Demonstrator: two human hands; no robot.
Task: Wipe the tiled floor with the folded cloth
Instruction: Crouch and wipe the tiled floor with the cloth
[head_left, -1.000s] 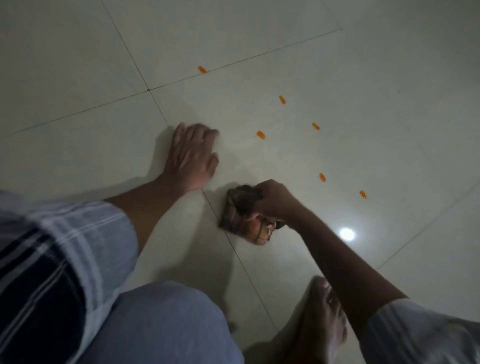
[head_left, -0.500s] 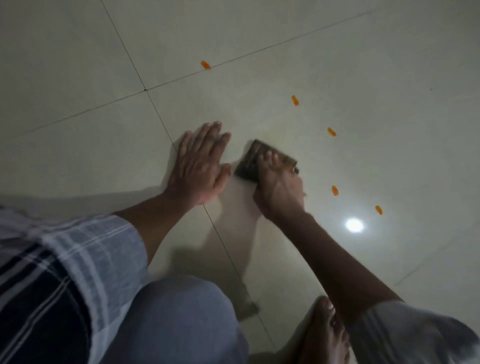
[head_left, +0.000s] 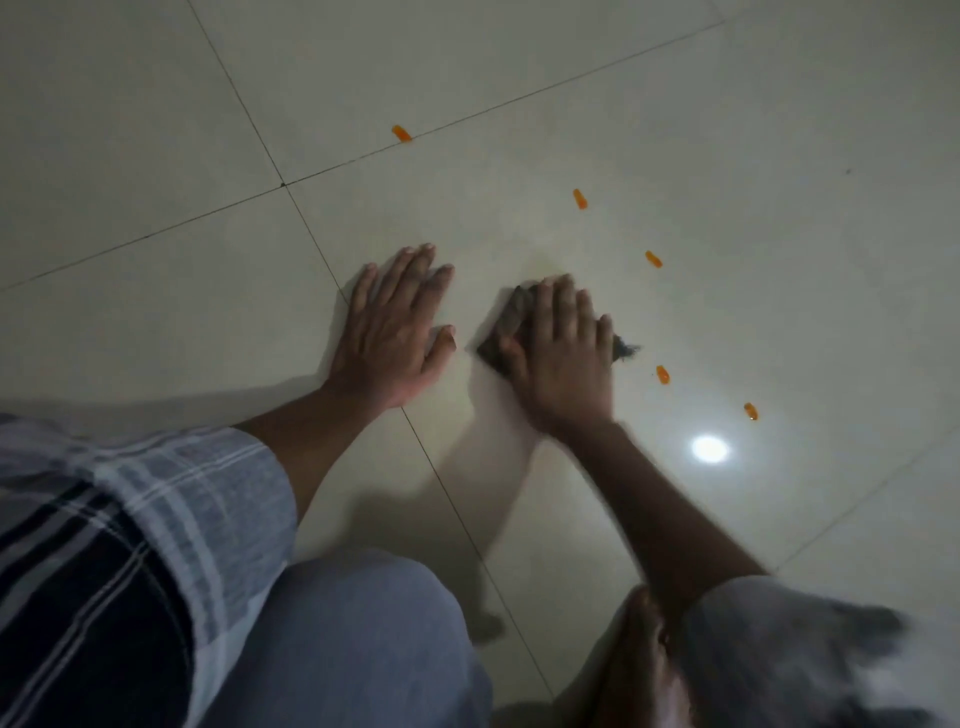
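Head view looks down on the pale tiled floor (head_left: 675, 104), crossed by thin dark grout lines, with a round bright glare spot (head_left: 709, 449) on its glossy surface; a bent knee in blue trousers (head_left: 358, 639) fills the lower middle, a checked sleeve (head_left: 135, 519) the lower left, and a bare foot (head_left: 641, 675) shows at the bottom edge, partly blurred; the left hand (head_left: 395, 332) lies flat on the tile, fingers straight and spread, palm down, holding nothing; just beside it, not touching, the right hand (head_left: 563, 353) presses down flat on the folded cloth (head_left: 511, 325), fingers extended over its top; the cloth is dark and lies on the floor, mostly covered, its edges showing at both sides of the hand; five small orange marks (head_left: 580, 198) dot the tile, all apart from the cloth
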